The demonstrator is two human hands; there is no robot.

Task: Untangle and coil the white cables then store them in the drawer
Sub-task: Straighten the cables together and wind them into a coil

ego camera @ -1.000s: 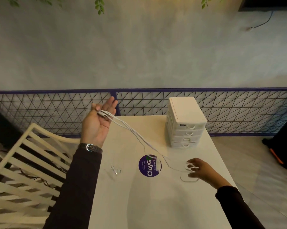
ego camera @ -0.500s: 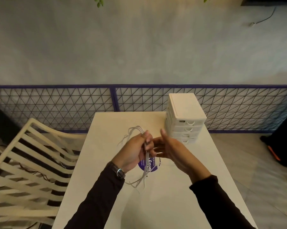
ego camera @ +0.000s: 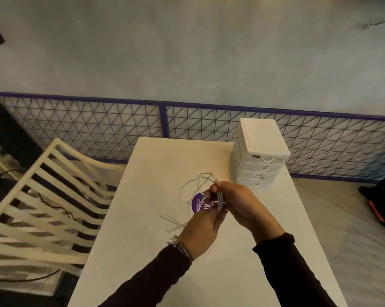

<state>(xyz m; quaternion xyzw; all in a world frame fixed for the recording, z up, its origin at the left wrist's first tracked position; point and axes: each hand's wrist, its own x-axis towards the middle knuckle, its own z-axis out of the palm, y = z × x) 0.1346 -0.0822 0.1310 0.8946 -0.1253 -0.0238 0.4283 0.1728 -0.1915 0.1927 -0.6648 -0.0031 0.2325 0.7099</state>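
Now | left hand (ego camera: 200,229) grips white cables (ego camera: 219,199) | right hand (ego camera: 238,204) pinches same bundle | drawer unit (ego camera: 261,151) far right on table (ego camera: 142,251), drawers closed

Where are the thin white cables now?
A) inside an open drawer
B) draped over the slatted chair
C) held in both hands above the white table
C: the left hand and the right hand both hold the thin white cables above the white rectangular table.
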